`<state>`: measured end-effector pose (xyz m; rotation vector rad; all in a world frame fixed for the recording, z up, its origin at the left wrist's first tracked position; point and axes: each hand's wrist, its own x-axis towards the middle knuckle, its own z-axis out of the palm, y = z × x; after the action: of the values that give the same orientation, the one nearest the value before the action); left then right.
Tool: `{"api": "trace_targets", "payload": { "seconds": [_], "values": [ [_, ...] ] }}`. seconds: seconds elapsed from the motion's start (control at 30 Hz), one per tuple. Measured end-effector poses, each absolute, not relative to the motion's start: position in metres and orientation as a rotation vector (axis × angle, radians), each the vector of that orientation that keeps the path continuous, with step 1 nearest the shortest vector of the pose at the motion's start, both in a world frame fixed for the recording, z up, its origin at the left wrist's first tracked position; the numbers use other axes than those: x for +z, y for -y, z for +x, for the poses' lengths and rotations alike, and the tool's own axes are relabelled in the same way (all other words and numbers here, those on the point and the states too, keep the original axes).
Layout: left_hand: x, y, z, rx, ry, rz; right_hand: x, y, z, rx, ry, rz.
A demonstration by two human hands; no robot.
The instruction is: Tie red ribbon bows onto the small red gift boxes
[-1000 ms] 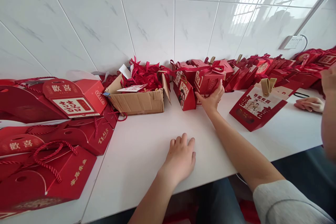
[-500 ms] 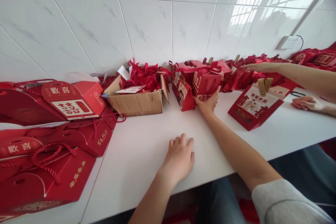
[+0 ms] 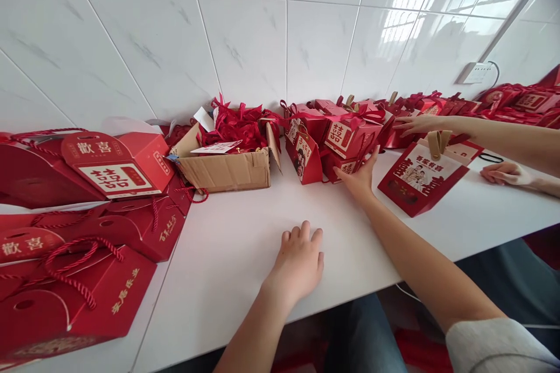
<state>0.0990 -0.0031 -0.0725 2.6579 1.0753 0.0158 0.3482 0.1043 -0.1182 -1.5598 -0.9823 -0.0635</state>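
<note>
My left hand (image 3: 298, 259) lies palm down on the white table (image 3: 227, 245), fingers apart and holding nothing. At the near side of the stacked red boxes, my right hand (image 3: 359, 176) has its fingers spread, touching or very near the lower red box (image 3: 339, 164). Another red box (image 3: 350, 137) with a white label sits on top of that one. Just left of them stands a triangular red box (image 3: 306, 157) with a printed couple. Right of my right forearm a red gift bag (image 3: 422, 175) with a tan ribbon loop leans on the table.
An open cardboard box (image 3: 225, 170) of red ribbons stands near the wall. Large red boxes with rope handles (image 3: 114, 169) are stacked at the left. Another person's hands (image 3: 507, 173) are at the right, one on the table, one over red boxes. A power strip (image 3: 473, 73) is on the wall.
My right hand has shifted right and slightly toward me along the stacked boxes, uncovering more of their labels. The other person's raised hand has moved slightly left. My left hand stays still.
</note>
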Motion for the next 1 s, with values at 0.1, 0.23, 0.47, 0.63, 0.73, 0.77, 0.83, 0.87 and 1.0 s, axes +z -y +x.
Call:
{"api": "trace_targets", "payload": {
  "seconds": [0.1, 0.23, 0.47, 0.63, 0.73, 0.77, 0.83, 0.87, 1.0],
  "values": [
    [-0.074, 0.003, 0.099, 0.023, -1.070, 2.663, -0.115, -0.102, 0.347, -0.067, 0.920, -1.634],
    [-0.075, 0.003, 0.099, 0.035, -1.077, 2.660, -0.106, -0.100, 0.342, -0.124, 0.900, -1.644],
    [-0.075, 0.005, 0.098, 0.058, -1.078, 2.654, -0.095, -0.109, 0.344, -0.128, 0.839, -1.515],
    [-0.078, 0.004, 0.098, 0.079, -1.082, 2.667, -0.094, -0.122, 0.347, -0.086, 0.740, -1.522],
    [-0.078, 0.004, 0.098, 0.074, -1.085, 2.671, -0.091, -0.124, 0.351, -0.069, 0.674, -1.500],
    [-0.078, 0.004, 0.099, 0.074, -1.087, 2.672, -0.089, -0.122, 0.353, -0.081, 0.668, -1.485],
    [-0.078, 0.004, 0.099, 0.072, -1.091, 2.674, -0.084, -0.118, 0.356, -0.118, 0.661, -1.437],
    [-0.078, 0.004, 0.099, 0.070, -1.091, 2.673, -0.080, -0.115, 0.358, -0.145, 0.666, -1.382],
    [-0.077, 0.004, 0.099, 0.060, -1.091, 2.668, -0.065, -0.103, 0.367, -0.245, 0.712, -1.121]
  ]
}}
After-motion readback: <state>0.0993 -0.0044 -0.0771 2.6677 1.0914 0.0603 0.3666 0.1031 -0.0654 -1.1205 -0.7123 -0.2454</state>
